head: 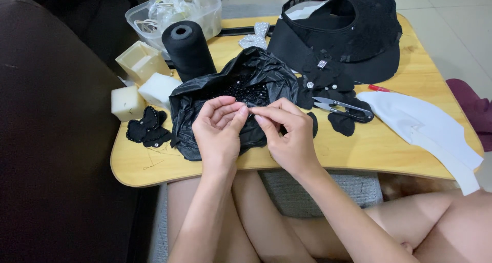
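Observation:
My left hand (219, 129) and my right hand (287, 132) meet fingertip to fingertip over a black plastic bag (205, 96) holding small black beads (246, 92). Both hands pinch something very small between thumb and forefinger; it is too tiny to name, perhaps a bead or needle. The bag lies open on a small wooden table (359, 145) above my lap. Right of the bag are black fabric pieces with shiny studs (320, 78) and black thread snips (342, 107).
A black thread cone (188, 47) stands behind the bag. A black visor hat (348, 32), a silver bow (256, 37), a clear plastic tub (174, 12), cream blocks (128, 101), a black beaded bow (148, 127) and white fabric pieces (425, 132) crowd the table. A dark sofa lies left.

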